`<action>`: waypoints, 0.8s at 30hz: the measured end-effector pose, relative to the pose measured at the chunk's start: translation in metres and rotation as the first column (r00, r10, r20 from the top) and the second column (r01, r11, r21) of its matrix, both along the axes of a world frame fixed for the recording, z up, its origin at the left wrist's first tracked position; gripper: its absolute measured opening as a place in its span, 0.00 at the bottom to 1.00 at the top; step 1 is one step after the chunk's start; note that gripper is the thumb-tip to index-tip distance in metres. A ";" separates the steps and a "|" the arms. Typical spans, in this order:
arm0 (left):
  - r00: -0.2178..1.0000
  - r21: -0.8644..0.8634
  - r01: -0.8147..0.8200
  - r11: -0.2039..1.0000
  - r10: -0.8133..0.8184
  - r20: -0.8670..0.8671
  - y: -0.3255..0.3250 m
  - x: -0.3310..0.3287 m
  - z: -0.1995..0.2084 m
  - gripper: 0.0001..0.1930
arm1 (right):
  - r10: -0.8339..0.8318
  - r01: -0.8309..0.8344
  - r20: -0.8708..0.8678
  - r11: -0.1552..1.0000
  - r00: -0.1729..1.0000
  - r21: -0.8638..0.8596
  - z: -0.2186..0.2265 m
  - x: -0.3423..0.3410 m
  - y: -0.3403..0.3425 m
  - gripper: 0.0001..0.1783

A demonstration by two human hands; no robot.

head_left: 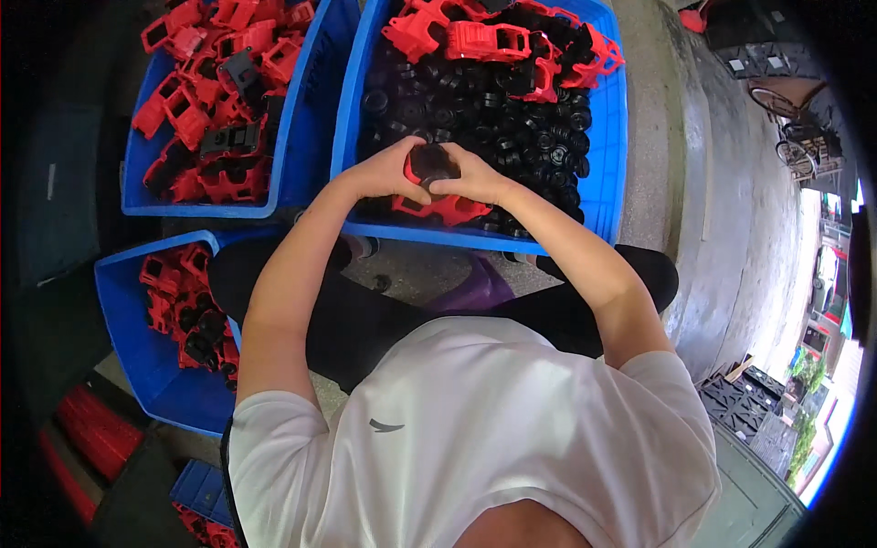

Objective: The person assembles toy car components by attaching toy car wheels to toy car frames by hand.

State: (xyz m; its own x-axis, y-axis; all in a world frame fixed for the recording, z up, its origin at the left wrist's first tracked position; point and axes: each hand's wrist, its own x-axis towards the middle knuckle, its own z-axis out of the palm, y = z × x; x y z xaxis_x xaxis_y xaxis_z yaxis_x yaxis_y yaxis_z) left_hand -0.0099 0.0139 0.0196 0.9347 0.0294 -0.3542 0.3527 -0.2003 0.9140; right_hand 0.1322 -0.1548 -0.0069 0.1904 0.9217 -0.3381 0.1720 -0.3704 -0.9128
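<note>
Between both hands is a red and black toy car part (432, 163), its dark side facing up. My left hand (391, 171) is closed round its left side, and my right hand (477, 176) grips the right side. They are above the near part of a large blue bin (603, 196) filled with small black toy wheels (534, 137). Just under my hands a red toy car body (448, 210) lies on the wheels. More red car bodies (489, 41) are heaped along the bin's far side. My fingers partly hide the held part.
To the left stands a blue bin (196, 210) of red car bodies (187, 110), some with black parts. Nearer, a smaller blue bin (174, 397) holds red and black car parts (187, 306). A purple object (475, 285) is between my legs. Concrete floor (722, 210) extends right, towards a bicycle (797, 151).
</note>
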 end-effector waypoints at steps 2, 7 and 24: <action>1.000 0.020 0.019 1.000 -0.019 0.003 -0.002 0.000 -0.001 0.51 | -0.021 0.021 0.022 1.000 1.000 0.006 -0.003 -0.002 -0.003 0.46; 0.996 0.079 -0.064 0.995 0.059 0.070 -0.010 -0.001 -0.011 0.50 | -0.067 0.066 0.082 0.998 0.994 0.006 0.007 -0.008 -0.004 0.46; 0.903 0.686 0.429 0.588 -0.298 -0.309 -0.027 0.017 0.041 0.53 | 0.084 0.113 0.760 0.972 0.644 -0.204 -0.069 0.125 -0.046 0.15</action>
State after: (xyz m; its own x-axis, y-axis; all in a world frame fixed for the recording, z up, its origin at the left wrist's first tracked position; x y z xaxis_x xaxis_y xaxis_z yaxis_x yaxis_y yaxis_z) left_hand 0.0068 -0.0130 0.0602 0.8647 0.0054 -0.5022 0.2124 -0.9101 0.3559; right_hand 0.2570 -0.2004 -0.0763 0.4828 0.8389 -0.2515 0.7592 -0.5440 -0.3573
